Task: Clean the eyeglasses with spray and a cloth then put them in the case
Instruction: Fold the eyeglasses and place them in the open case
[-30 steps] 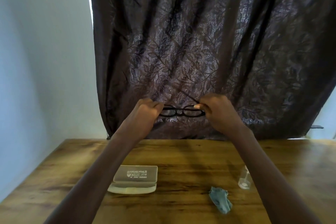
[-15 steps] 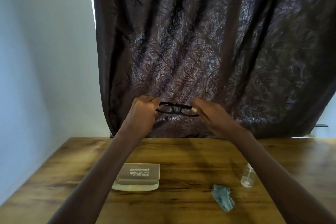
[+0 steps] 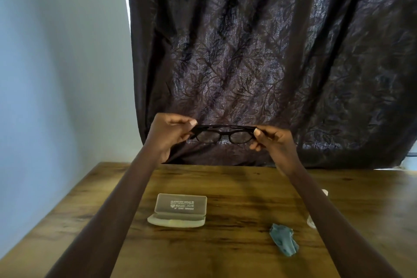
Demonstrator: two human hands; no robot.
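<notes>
From the head camera I count two hands, one pair of eyeglasses, one case, one cloth, one spray bottle, one desk and one curtain.

The eyeglasses (image 3: 223,136) are up in the air, above the far edge of the desk (image 3: 237,189) and in front of the dark curtain (image 3: 270,52). They touch nothing but the hands. They have a thin black frame and two lenses with rounded bottoms. They sit level, side to side. A straight black bar runs along the top from one end to the other. I cannot tell if it is the folded side arms.

The left hand (image 3: 168,136) pinches the left end of the eyeglasses with its thumb and curled fingers. The right hand (image 3: 274,142) pinches the right end the same way. Both bare arms reach out over the desk.

The case (image 3: 178,211) lies on the desk between the two arms, close to the left arm. It is pale and open, with small white writing on the lid. The cloth (image 3: 284,239) is blue-green and crumpled. It lies on the desk just inside the right arm, well apart from the case. The spray bottle (image 3: 312,223) is clear and stands behind the right arm, so I see only a small bit of it.

The desk is brown wood. A pale wall (image 3: 56,74) is on the left, beside the curtain.
</notes>
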